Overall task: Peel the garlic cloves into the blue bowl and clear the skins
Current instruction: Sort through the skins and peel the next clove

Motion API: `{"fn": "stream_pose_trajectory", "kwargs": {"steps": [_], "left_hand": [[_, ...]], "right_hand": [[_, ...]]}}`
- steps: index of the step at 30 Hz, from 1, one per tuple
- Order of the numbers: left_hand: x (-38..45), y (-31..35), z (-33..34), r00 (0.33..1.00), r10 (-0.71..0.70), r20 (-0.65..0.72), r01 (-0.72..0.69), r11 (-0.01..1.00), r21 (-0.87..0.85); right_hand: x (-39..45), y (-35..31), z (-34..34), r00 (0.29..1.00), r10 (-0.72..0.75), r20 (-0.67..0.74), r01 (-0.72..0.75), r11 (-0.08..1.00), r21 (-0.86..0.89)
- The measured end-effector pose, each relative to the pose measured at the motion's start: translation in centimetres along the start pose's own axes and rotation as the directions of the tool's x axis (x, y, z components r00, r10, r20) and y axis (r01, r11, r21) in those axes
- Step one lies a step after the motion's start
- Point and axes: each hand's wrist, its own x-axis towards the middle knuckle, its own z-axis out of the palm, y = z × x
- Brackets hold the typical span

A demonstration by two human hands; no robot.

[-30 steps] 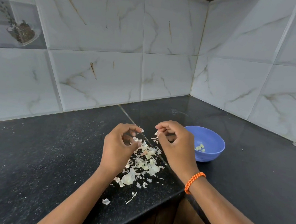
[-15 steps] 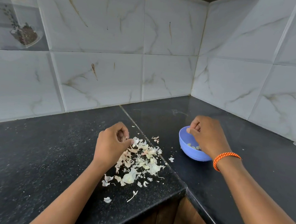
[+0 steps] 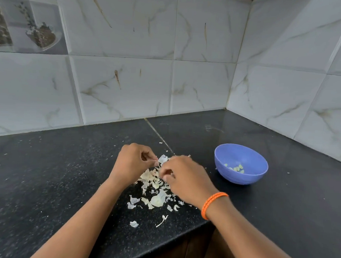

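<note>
Step in hand: peeling, judged from both hands working over the skins (image 3: 154, 184) heaped on the counter (image 3: 42, 181).
Left hand (image 3: 132, 163): fingers curled, tips pinched at a scrap of skin.
Right hand (image 3: 184, 179): fingers bent down into the heap; what they hold I cannot tell.
Blue bowl (image 3: 240, 175): right of the heap, apart from both hands, peeled cloves (image 3: 235, 168) inside.
Next move, likely: free a clove, carry it right to the bowl; skins not yet cleared.

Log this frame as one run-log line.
stage: peeling | left hand: pinching skin | right hand: in skin pile | blue bowl: peeled cloves inside | skins: uncleared
</note>
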Motion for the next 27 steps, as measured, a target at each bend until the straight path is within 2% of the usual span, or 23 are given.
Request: {"fn": "stream_pose_trajectory", "kwargs": {"steps": [4, 9, 14, 19, 22, 24, 27], "left_hand": [[0.2, -0.9, 0.6, 1.000, -0.015, -0.024, 0.015, 1.000, 0.027], [0.2, -1.1, 0.8, 1.000, 0.020, 0.019, -0.021, 0.998, 0.057], [0.4, -1.5, -0.6, 0.966, -0.001, 0.257, -0.021, 0.997, 0.081], [0.4, -1.4, -0.8, 0.939, -0.011, 0.343, -0.011, 0.998, 0.063], [0.3, -0.9, -0.5, 0.964, 0.060, 0.260, -0.072, 0.997, 0.038], [0.2, -0.4, -0.3, 0.973, 0.111, 0.203, -0.101, 0.993, -0.060], [-0.1, 0.5, -0.1, 0.959, 0.157, 0.235, -0.116, 0.977, -0.180]], "right_hand": [[0.7, -1.0, 2.2, 1.000, 0.031, -0.005, -0.031, 0.999, -0.036], [1.0, -1.0, 3.2, 0.997, 0.072, 0.017, -0.071, 0.996, -0.056], [1.6, -0.2, 3.3, 0.994, 0.108, -0.016, -0.108, 0.994, -0.021], [2.2, 1.8, 2.1, 0.984, 0.167, -0.070, -0.152, 0.971, 0.182], [2.0, 2.5, 1.5, 0.983, 0.167, -0.072, -0.133, 0.930, 0.343], [1.7, 2.9, 1.3, 0.980, 0.158, -0.122, -0.097, 0.911, 0.400], [0.9, 3.6, 1.3, 0.960, 0.156, -0.231, -0.036, 0.892, 0.451]]}}
